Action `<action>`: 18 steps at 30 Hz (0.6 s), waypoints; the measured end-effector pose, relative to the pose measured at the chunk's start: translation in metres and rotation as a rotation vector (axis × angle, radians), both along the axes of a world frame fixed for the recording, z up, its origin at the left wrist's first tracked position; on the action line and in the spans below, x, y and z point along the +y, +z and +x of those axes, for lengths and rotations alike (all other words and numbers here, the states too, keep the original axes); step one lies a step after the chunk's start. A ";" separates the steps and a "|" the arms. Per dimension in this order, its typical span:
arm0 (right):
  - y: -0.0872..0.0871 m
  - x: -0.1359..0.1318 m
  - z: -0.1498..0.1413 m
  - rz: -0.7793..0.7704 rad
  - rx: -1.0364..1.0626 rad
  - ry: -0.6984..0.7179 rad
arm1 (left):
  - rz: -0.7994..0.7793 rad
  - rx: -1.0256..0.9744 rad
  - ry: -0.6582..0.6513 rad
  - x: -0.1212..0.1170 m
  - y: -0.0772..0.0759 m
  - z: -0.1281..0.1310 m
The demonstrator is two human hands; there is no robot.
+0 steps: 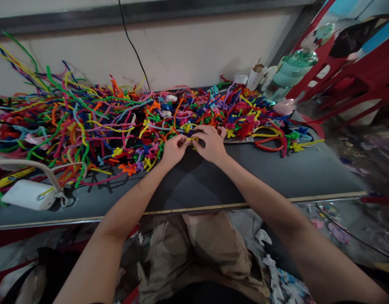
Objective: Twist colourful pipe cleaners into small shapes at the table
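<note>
A big tangle of coloured pipe cleaners (96, 122) covers the back of a dark grey table (276, 173). Both my hands meet at its front edge, near the middle. My left hand (174, 148) is closed in a pinch on a yellow pipe cleaner (191, 139). My right hand (210, 142) has its fingers curled over the other end of the same yellow piece. Small twisted flower shapes in yellow, pink and orange lie around my hands.
A white box with a curved white arm (31, 192) stands at the table's front left. A teal bottle (291, 69) and paper cups (256, 76) sit at the back right, red plastic chairs (349, 80) beyond. Scraps litter the floor by my lap.
</note>
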State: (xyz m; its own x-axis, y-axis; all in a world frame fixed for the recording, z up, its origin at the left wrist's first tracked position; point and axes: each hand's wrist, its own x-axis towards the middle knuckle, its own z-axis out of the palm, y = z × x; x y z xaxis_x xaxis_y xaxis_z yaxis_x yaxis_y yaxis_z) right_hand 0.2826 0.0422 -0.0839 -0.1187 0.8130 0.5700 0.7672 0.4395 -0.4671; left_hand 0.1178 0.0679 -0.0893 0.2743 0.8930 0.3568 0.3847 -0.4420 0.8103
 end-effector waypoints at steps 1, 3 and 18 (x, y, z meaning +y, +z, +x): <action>0.002 -0.002 -0.001 0.025 -0.033 -0.006 | -0.008 -0.020 0.001 0.000 0.000 0.000; 0.004 -0.004 -0.001 0.047 -0.075 0.007 | 0.002 -0.035 0.004 0.001 0.000 0.000; -0.009 0.006 -0.004 -0.075 0.407 0.198 | -0.252 -0.354 -0.183 0.007 0.002 -0.003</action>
